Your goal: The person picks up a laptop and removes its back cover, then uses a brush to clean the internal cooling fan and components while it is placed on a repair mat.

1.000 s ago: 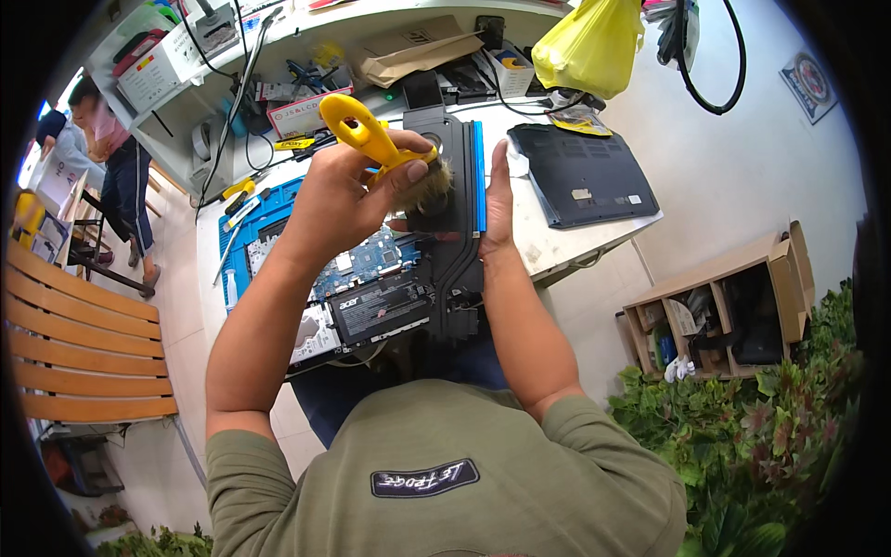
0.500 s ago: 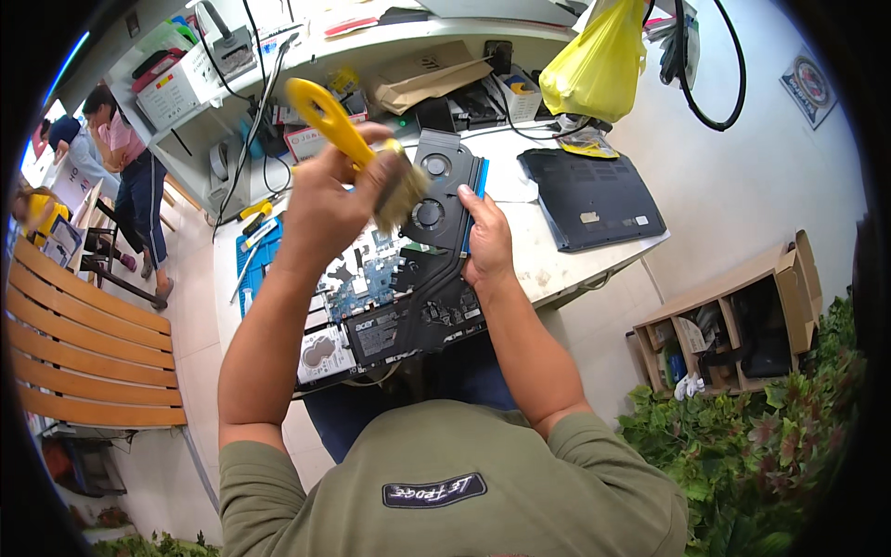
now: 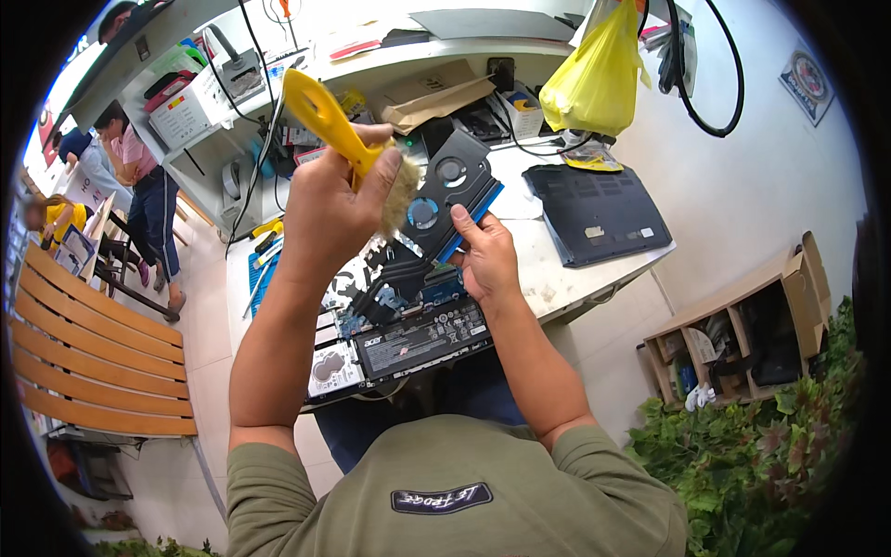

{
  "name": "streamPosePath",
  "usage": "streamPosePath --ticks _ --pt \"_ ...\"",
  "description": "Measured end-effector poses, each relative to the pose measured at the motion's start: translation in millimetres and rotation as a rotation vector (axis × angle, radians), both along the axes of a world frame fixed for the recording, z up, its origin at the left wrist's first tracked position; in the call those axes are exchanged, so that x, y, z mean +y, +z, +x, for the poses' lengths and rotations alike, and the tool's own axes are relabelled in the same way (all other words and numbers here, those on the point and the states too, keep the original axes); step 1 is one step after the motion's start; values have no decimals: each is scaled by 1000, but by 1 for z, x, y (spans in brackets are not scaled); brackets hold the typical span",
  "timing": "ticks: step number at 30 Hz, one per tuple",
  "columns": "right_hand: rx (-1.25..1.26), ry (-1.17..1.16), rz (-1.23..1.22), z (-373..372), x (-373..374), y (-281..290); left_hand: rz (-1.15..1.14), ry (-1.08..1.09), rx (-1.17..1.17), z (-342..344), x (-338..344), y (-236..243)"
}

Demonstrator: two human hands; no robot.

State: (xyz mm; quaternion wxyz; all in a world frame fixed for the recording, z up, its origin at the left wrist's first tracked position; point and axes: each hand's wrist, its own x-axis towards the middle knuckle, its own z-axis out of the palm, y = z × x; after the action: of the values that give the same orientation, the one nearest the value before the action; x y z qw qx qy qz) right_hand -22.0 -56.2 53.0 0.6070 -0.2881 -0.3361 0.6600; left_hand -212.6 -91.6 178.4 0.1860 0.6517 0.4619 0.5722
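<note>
My left hand (image 3: 329, 204) grips the yellow handle of a paintbrush (image 3: 320, 111). Its pale bristles hang against or just in front of the left edge of a dark laptop cooling assembly with two round fans (image 3: 447, 200). My right hand (image 3: 487, 255) pinches that assembly by its blue-edged right side, thumb on top, and holds it tilted above an opened laptop. In the laptop base I see a black battery (image 3: 422, 343), a silver hard drive (image 3: 334, 369) and part of a blue circuit board (image 3: 441, 290). The rest of the board is hidden under the assembly and my left hand.
On the white table's right lies a black laptop bottom cover (image 3: 599, 213). A blue tray of tools (image 3: 263, 269) sits at the left. Behind are shelves with boxes and cables, and a hanging yellow bag (image 3: 594, 74). People stand at far left beyond a wooden bench (image 3: 102, 348).
The cooling assembly has turned clockwise, its top tipping to the right, uncovering more of the battery. The brush stays in my left hand, its bristles now at the assembly's left edge.
</note>
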Motion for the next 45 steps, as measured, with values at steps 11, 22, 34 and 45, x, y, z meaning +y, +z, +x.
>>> streamPosePath --ticks 11,22,34,45 --pt "19 -2 27 -15 -4 -17 -355 -102 571 -3 9 -2" --pt "39 7 3 -20 -13 -23 -107 -13 42 -24 8 -9" --pt "38 -2 9 -17 -12 -29 -203 -192 55 -23 11 -24" --pt "58 45 45 -12 -12 -27 88 -40 288 -32 13 14"
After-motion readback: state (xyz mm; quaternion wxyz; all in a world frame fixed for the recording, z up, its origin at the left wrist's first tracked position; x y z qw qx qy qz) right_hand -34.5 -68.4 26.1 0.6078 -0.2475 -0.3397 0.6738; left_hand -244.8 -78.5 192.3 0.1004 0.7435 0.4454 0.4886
